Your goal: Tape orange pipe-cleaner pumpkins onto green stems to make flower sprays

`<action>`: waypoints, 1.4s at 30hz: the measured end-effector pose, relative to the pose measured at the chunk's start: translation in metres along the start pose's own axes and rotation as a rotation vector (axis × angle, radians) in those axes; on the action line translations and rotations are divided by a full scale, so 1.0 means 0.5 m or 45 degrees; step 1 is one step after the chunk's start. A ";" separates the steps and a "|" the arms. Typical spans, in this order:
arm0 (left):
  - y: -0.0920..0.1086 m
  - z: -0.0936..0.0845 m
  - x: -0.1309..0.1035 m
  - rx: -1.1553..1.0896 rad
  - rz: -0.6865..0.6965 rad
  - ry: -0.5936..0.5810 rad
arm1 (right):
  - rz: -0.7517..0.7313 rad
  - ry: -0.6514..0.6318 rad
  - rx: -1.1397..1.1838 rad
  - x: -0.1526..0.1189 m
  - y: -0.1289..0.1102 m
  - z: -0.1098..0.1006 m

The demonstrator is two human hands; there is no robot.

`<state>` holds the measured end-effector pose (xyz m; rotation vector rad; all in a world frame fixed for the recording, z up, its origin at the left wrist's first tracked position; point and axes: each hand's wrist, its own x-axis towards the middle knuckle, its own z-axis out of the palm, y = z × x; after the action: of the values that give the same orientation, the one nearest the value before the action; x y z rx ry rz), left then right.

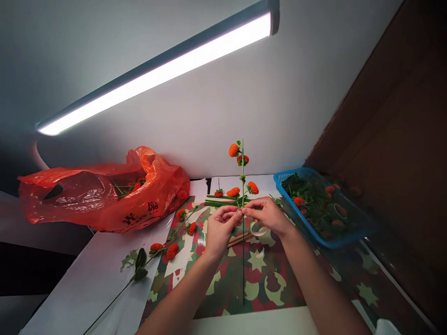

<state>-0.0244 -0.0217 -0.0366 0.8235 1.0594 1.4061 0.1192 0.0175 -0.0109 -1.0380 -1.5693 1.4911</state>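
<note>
Holding a flower stem [242, 178] upright between the pinched fingertips of left hand [220, 230] and right hand [268, 215], nearly meeting, with forearms [183, 294] angled inward from below. Rising above the hands with orange blooms [233, 150], running bare below them over a patterned mat [256, 261]. Flanked farther out by a red bag [115, 209], left, and a blue basket [296, 211], right.

Flower [243, 170], one: thin green stem [243, 265], upright, running twelve to six o'clock; ridged orange blooms [253, 187] and green buds [242, 177] cluster toward twelve.
</note>
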 end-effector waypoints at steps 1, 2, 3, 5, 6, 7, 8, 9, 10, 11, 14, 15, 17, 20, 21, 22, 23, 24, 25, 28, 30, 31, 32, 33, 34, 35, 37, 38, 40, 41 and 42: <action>-0.005 0.001 -0.001 -0.010 -0.002 0.022 | 0.003 -0.002 0.008 0.001 0.001 0.000; -0.009 0.003 -0.002 -0.016 0.000 0.052 | 0.002 -0.001 0.012 0.001 0.002 0.000; -0.012 0.004 -0.004 -0.013 0.008 0.081 | -0.002 0.001 0.014 0.002 0.003 0.000; -0.016 0.006 -0.009 0.027 0.042 0.124 | -0.005 0.010 0.020 0.003 0.006 0.001; -0.017 0.006 -0.012 0.062 0.068 0.139 | -0.001 0.016 0.023 0.003 0.007 0.001; -0.017 0.007 -0.015 0.101 0.095 0.149 | 0.003 0.021 0.023 0.004 0.009 0.002; -0.018 0.008 -0.017 0.132 0.119 0.155 | 0.007 0.027 0.020 0.004 0.010 0.002; -0.019 0.010 -0.020 0.151 0.140 0.159 | 0.007 0.035 0.013 0.005 0.011 0.003; -0.021 0.011 -0.022 0.154 0.156 0.164 | 0.005 0.040 0.004 0.006 0.012 0.003; -0.022 0.012 -0.024 0.145 0.163 0.169 | 0.001 0.044 -0.004 0.006 0.013 0.003; -0.029 0.016 -0.025 0.054 0.134 0.192 | -0.013 0.060 -0.024 0.007 0.013 0.005; -0.031 0.017 -0.025 0.011 0.118 0.199 | -0.015 0.066 -0.029 0.007 0.013 0.006; -0.032 0.018 -0.023 -0.068 0.085 0.212 | -0.014 0.074 -0.035 0.007 0.012 0.007; -0.031 0.020 -0.019 -0.105 0.029 0.233 | -0.015 0.071 -0.030 0.008 0.013 0.007; -0.030 0.021 -0.018 -0.105 0.002 0.229 | -0.015 0.070 -0.027 0.008 0.015 0.007; -0.029 0.022 -0.018 -0.105 -0.032 0.205 | -0.015 0.070 -0.022 0.009 0.016 0.007; -0.029 0.023 -0.018 -0.109 -0.070 0.162 | -0.014 0.069 -0.016 0.010 0.018 0.006; -0.029 0.024 -0.018 -0.118 -0.107 0.107 | -0.009 0.066 -0.008 0.010 0.019 0.005; -0.030 0.025 -0.018 -0.131 -0.138 0.050 | 0.000 0.063 0.001 0.010 0.019 0.004; -0.032 0.028 -0.021 -0.172 -0.162 -0.069 | 0.053 0.057 0.031 0.008 0.013 0.001; -0.032 0.029 -0.023 -0.179 -0.157 -0.095 | 0.093 0.047 0.053 0.005 0.007 0.000; -0.032 0.029 -0.024 -0.172 -0.156 -0.104 | 0.107 0.039 0.060 0.003 0.004 -0.001; -0.032 0.030 -0.025 -0.153 -0.150 -0.111 | 0.116 0.030 0.066 0.002 0.001 -0.001; -0.032 0.030 -0.026 -0.125 -0.139 -0.112 | 0.119 0.026 0.069 0.002 -0.001 -0.002; -0.031 0.029 -0.026 -0.088 -0.119 -0.106 | 0.116 0.022 0.067 0.001 -0.002 -0.002; -0.031 0.028 -0.024 -0.037 -0.091 -0.083 | 0.110 0.021 0.061 0.001 -0.003 -0.002; -0.033 0.020 -0.017 0.163 -0.027 0.007 | 0.091 0.024 0.041 0.001 -0.004 -0.002; -0.034 0.013 -0.010 0.288 -0.002 0.051 | 0.082 0.026 0.026 0.000 -0.004 -0.002; -0.039 -0.006 0.008 0.537 0.017 0.087 | 0.072 0.032 -0.006 -0.001 -0.004 -0.003; -0.042 -0.018 0.018 0.604 0.012 0.071 | 0.069 0.035 -0.019 -0.001 -0.004 -0.004; -0.045 -0.031 0.028 0.664 0.010 0.051 | 0.064 0.033 -0.029 -0.001 -0.004 -0.004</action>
<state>-0.0321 -0.0112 -0.0641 1.1737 1.4846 1.1665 0.1213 0.0177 -0.0088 -1.1128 -1.5561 1.4903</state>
